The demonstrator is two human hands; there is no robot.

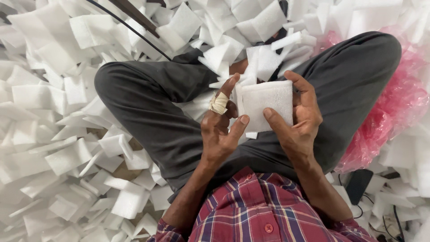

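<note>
Floor [127, 172] almost wholly covered with loose white foam pieces [67, 157].
Foam lies heaped left, far and right; pink plastic sheeting [394, 107] lies at right; a dark flat object [358, 184] and cables [396, 215] lie near right.

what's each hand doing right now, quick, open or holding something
Left hand: fingers spread, fingertips touching the edge of the white foam piece.
Right hand: closed on the white foam piece.
</note>
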